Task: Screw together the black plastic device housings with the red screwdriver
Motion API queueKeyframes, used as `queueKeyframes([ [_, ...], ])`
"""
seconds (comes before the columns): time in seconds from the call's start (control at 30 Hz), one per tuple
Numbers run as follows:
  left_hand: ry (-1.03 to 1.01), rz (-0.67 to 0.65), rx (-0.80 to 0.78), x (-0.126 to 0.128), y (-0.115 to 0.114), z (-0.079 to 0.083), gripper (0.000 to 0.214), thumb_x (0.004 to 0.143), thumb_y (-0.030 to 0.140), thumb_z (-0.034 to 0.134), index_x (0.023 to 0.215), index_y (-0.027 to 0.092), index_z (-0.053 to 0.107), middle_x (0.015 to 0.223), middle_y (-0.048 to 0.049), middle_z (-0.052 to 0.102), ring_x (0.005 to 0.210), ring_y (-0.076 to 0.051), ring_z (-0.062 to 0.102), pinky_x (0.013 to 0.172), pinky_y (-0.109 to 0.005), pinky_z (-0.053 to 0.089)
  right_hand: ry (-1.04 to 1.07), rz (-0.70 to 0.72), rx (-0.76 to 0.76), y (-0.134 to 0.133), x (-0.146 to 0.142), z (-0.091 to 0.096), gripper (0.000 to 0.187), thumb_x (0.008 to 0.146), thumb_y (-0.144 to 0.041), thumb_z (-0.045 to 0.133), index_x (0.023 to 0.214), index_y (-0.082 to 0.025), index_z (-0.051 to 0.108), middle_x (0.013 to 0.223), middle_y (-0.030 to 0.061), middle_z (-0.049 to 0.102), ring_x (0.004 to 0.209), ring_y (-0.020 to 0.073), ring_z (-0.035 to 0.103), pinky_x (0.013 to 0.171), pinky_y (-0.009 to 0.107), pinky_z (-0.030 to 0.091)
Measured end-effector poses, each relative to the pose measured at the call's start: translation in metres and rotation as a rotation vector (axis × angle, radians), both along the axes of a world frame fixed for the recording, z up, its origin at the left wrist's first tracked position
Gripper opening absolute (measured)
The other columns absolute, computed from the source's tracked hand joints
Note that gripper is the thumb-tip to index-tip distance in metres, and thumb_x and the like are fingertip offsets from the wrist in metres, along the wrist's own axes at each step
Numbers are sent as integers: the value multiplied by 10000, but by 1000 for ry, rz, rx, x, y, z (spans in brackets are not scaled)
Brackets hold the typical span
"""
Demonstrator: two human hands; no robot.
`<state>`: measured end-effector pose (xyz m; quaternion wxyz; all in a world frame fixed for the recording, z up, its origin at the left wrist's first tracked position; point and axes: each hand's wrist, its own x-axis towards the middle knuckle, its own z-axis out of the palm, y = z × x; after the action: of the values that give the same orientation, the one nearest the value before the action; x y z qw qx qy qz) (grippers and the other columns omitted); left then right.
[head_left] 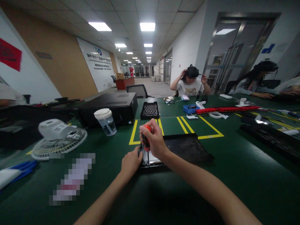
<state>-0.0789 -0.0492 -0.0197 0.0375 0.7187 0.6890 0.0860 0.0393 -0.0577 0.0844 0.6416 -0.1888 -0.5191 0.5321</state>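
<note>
A screwdriver [146, 144] with a red and black handle stands nearly upright in my right hand [155, 140], whose fingers are wrapped around the grip. Its tip is hidden, but it points down at the left end of a flat black computer panel [187, 148]. At that end, a silvery metal part [153, 158] shows under my right hand. My left hand [131, 161] grips the panel's left edge, with its fingertips partly hidden by the rim. The panel lies on the green table [173, 190] just in front of me.
Left of the panel are a lidded plastic cup [106, 122], a white fan [59, 137] and a black computer case [110, 106]. Behind it stands a black tray [150, 110]; a blue bin [190, 108] is farther right. Another black panel [272, 140] lies right. Co-workers sit across.
</note>
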Motion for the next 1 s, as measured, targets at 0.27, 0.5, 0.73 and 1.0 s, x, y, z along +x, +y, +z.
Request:
queueKeyframes([
  [0.27,0,-16,7,-1,-1,0,377,861,386,309,1177,238,452,880,-98,667,777,-250,636,645,-316,445,-83,-170,-1,-10,-5,1,222,754,-315,589,748,-198,401,548,-91,388,408,33,383,389,137,345],
  [0.5,-10,-15,-20,0,-4,8,374,862,379,301,1159,224,466,875,-100,667,782,-258,637,637,-313,444,-91,-346,-11,-11,-13,1,225,750,-307,590,727,-192,399,566,-83,365,445,37,384,408,142,333],
  [0.73,-21,-21,-30,0,-4,9,362,862,372,289,1128,226,485,870,-97,668,790,-269,636,642,-329,447,-93,-381,-20,-12,-16,1,229,756,-337,585,758,-194,406,567,-82,394,451,47,448,411,142,370],
  [1.0,-12,-10,1,-1,-1,2,373,857,395,304,1155,239,465,870,-94,665,776,-258,635,642,-324,444,-62,-202,-36,-7,-9,4,236,766,-334,571,770,-191,384,641,-57,536,455,65,547,411,154,425],
])
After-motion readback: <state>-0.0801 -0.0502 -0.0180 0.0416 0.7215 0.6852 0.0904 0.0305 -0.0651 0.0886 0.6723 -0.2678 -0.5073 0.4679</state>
